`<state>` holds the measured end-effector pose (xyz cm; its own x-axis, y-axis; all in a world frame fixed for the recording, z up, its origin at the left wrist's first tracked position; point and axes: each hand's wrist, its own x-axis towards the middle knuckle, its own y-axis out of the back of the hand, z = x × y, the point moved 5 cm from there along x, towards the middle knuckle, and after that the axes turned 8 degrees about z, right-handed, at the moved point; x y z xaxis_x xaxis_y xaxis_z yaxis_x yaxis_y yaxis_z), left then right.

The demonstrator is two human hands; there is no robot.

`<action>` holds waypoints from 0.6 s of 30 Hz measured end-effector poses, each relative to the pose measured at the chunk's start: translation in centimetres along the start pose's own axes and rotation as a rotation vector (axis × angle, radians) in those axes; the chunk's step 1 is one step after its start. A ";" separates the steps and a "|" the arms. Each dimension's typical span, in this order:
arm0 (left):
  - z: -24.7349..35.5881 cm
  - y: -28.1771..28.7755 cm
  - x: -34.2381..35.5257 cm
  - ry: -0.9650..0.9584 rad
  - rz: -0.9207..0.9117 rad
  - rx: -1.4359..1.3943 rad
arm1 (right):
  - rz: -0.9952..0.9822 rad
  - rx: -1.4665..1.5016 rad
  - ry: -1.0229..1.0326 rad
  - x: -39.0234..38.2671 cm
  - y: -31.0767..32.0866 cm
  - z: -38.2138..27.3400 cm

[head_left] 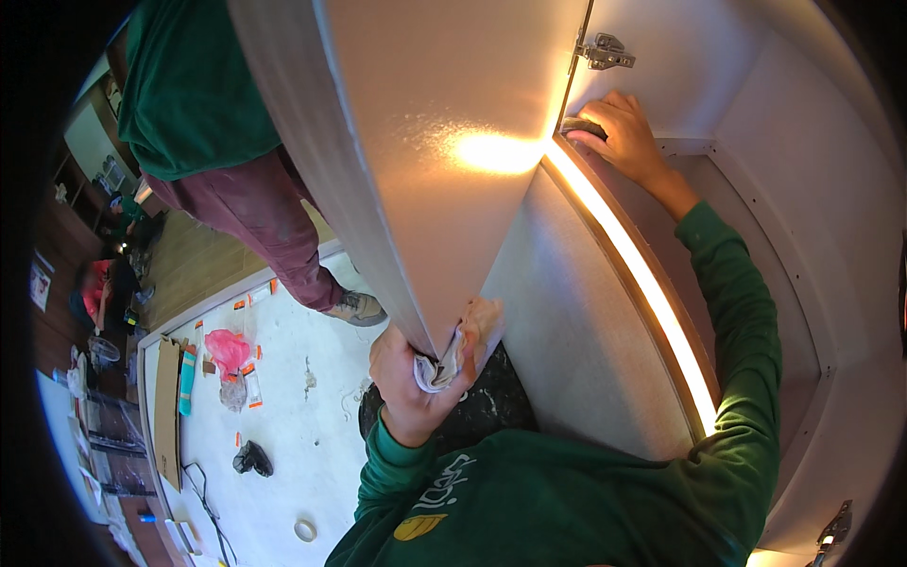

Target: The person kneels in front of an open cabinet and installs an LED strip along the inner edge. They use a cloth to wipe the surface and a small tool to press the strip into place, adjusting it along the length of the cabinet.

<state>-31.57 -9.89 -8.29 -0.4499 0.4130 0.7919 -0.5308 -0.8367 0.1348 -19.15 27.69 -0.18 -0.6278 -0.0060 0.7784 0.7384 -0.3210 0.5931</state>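
Note:
A pale cabinet door [435, 123] stands swung out in front of me. My left hand [411, 387] is closed around the door's near bottom corner, with a crumpled white cloth [442, 373] in its grip. Inside the cabinet [794, 170], my right hand [619, 137] is closed at the far corner beside the door's hinged edge. A dark, rounded thing [584, 128] shows between its thumb and fingers, but its kind is unclear. Just above that hand is a metal hinge [607, 53]. A lit strip [642, 283] runs along the cabinet's front edge under my right arm.
Another person in a green top [198, 85] stands close behind the door. On the white floor covering [321, 425] lie a pink bag [227, 350], a tape roll [304, 530], a cardboard strip [168, 411] and a black cable [210, 506]. A second hinge [831, 534] sits lower right.

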 end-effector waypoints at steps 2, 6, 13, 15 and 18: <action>-0.1 0.1 -0.1 -0.028 0.045 0.031 | 0.000 0.006 0.002 0.2 0.1 -0.3; -0.2 -0.2 0.0 -0.043 0.140 0.048 | -0.004 0.000 0.053 0.7 0.2 -0.6; 0.0 -0.3 0.1 0.042 0.182 -0.033 | 0.048 0.025 0.105 0.8 -0.1 -0.3; 0.0 -0.4 0.2 0.050 0.146 -0.015 | 0.135 0.087 -0.096 1.0 0.2 1.0; 0.1 -0.4 0.3 0.042 0.152 -0.001 | 0.218 0.145 -0.129 1.4 0.9 1.6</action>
<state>-31.47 -9.50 -8.09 -0.5552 0.2961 0.7772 -0.4545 -0.8906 0.0147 -18.98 28.93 1.75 -0.4204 0.0639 0.9051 0.8860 -0.1863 0.4247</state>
